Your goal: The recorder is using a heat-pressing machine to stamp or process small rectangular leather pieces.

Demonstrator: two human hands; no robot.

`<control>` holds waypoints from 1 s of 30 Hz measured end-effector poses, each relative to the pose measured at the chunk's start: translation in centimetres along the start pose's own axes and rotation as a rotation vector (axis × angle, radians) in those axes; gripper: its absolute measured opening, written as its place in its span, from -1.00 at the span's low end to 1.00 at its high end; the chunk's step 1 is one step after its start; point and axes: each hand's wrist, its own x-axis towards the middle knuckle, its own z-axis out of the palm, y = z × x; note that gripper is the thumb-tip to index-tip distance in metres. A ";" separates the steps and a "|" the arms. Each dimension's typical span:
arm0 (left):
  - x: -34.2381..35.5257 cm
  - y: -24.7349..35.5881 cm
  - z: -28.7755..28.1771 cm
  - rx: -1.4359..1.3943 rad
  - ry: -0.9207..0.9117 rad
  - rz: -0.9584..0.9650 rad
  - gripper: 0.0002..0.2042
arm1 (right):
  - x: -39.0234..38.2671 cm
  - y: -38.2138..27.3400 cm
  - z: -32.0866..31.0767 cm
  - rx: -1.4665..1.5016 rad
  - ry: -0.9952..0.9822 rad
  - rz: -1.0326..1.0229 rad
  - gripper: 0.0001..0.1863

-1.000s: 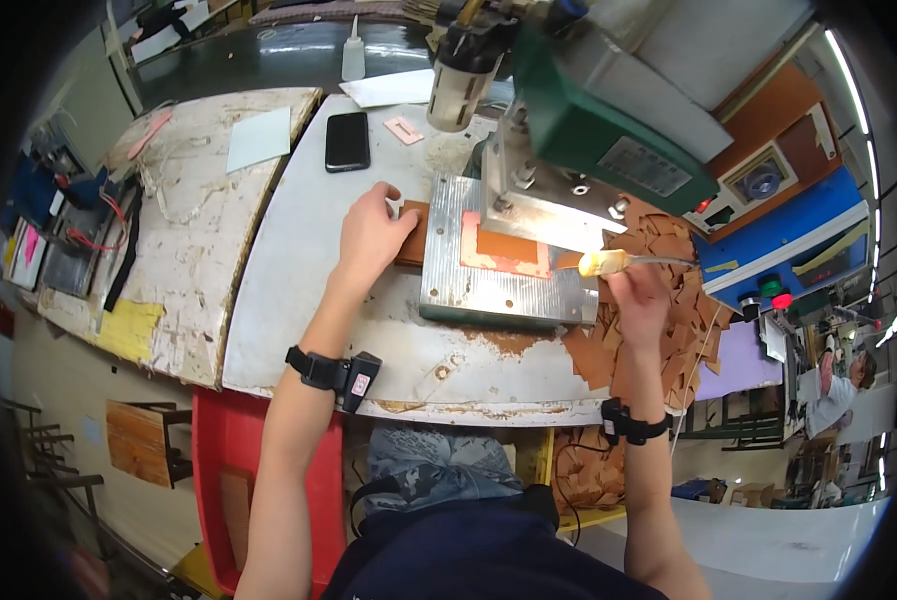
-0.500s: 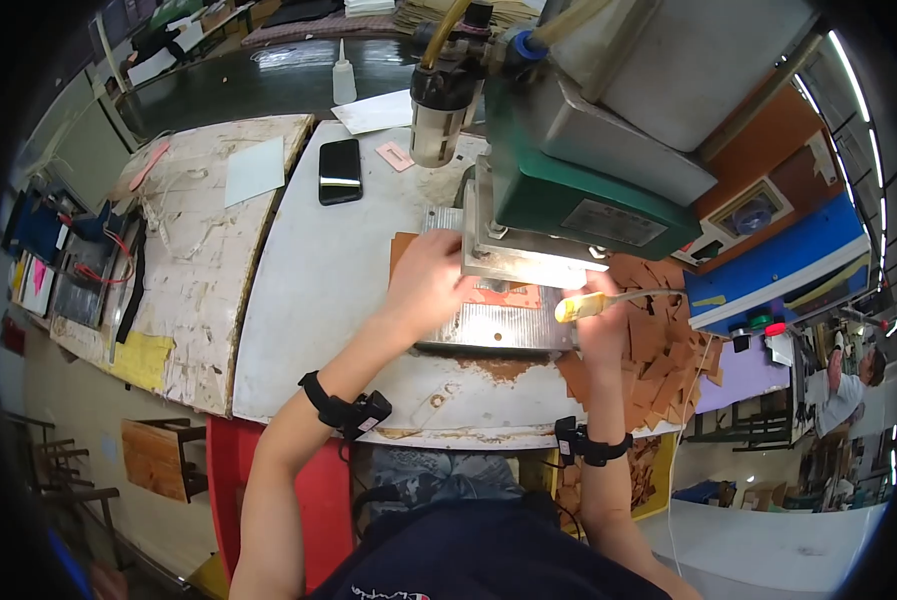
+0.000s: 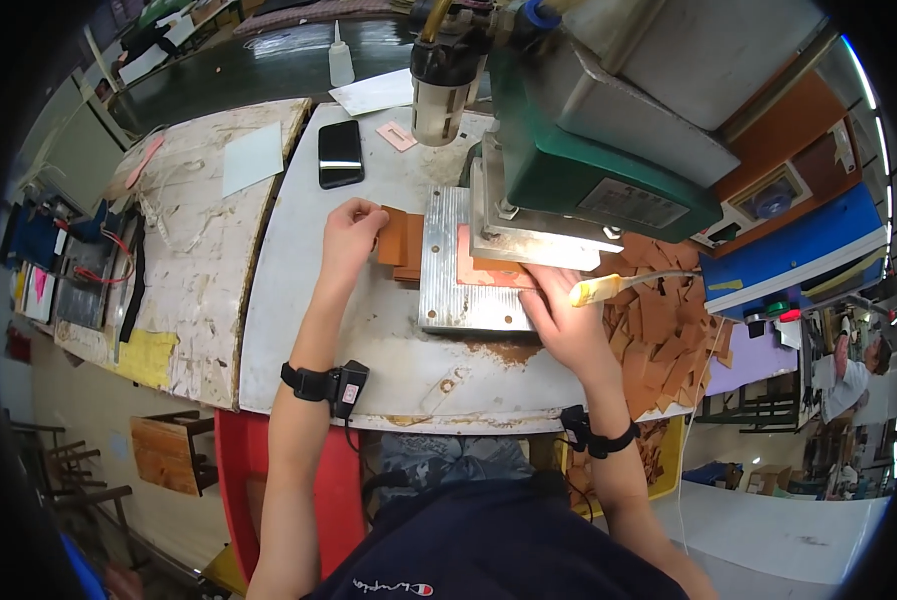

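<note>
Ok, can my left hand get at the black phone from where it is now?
Probably yes: the black phone lies just beyond your left hand, with only pale tabletop between. That hand seems to pinch a brown piece, though, which may need releasing first.

Brown angular scraps (image 3: 658,330) are lying right of a silver rectangular metal plate (image 3: 468,308).
A black rectangular phone (image 3: 341,155) is resting behind-left.

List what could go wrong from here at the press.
1. Pinch: fingers of the right hand reach in at the lower edge of the upper press plate and could be caught if it came down.
2. Misalignment: that hand is right at the pink frame on the ribbed metal base plate and might nudge it.
3. Knock: the yellow-headed gooseneck lamp is close to the hand and might get bumped.
</note>
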 end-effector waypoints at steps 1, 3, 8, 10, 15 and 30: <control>0.0 -0.2 0.0 0.001 0.001 -0.002 -0.87 | -0.5 0.4 -0.6 0.063 -0.053 0.009 -0.73; 0.0 -0.4 -0.1 0.251 -0.051 0.045 -0.87 | -2.0 2.2 -1.7 0.214 -0.093 0.115 -0.73; -0.8 0.8 0.0 0.220 -0.159 0.026 -0.80 | -5.1 5.2 -3.9 0.141 0.085 0.587 -0.73; -0.8 1.9 -0.1 0.121 -0.263 -0.033 -0.74 | -6.2 6.3 -4.0 0.182 0.077 0.591 -0.73; -0.1 0.9 -3.3 0.309 -0.355 0.206 -0.33 | -8.8 7.2 -5.1 0.305 0.200 0.595 -0.74; -0.2 3.1 1.3 0.974 -0.653 0.431 0.02 | -8.9 13.3 -7.7 -0.533 0.083 0.643 -0.40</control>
